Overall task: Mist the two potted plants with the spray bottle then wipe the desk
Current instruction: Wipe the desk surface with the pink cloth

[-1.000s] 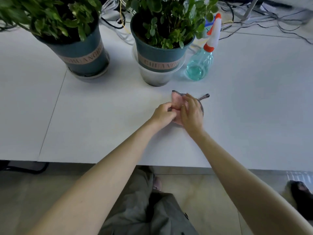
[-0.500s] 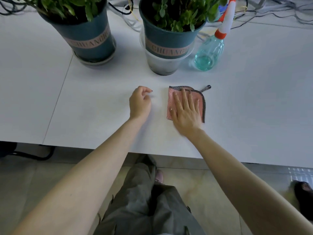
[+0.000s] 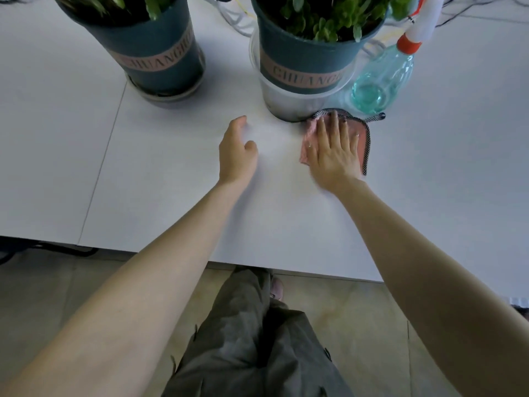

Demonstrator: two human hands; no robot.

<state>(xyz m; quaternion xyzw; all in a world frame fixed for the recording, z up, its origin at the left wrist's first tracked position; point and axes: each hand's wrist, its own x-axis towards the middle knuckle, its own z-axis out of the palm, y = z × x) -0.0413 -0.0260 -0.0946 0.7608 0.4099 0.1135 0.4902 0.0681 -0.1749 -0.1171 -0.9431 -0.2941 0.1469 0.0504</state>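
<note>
My right hand (image 3: 335, 150) lies flat, fingers spread, on a pink cloth (image 3: 363, 138) with a dark mesh border, pressing it on the white desk (image 3: 171, 181). The cloth's far edge touches the base of the right teal potted plant (image 3: 309, 55). My left hand (image 3: 236, 151) rests loosely curled on the desk to the cloth's left, holding nothing. The left teal potted plant (image 3: 160, 50) stands at the back left. A clear green spray bottle (image 3: 383, 78) with a white and orange head stands just beyond the cloth, right of the right pot.
Cables (image 3: 237, 15) lie on the desk behind the pots. A seam (image 3: 106, 150) runs across the desk left of my left hand. The desk's front edge (image 3: 286, 270) is near my legs, with tiled floor below.
My hands parted after holding the cloth together. The right hand flattened the cloth and slid it away from me towards the right pot; the left hand moved left, off the cloth.
</note>
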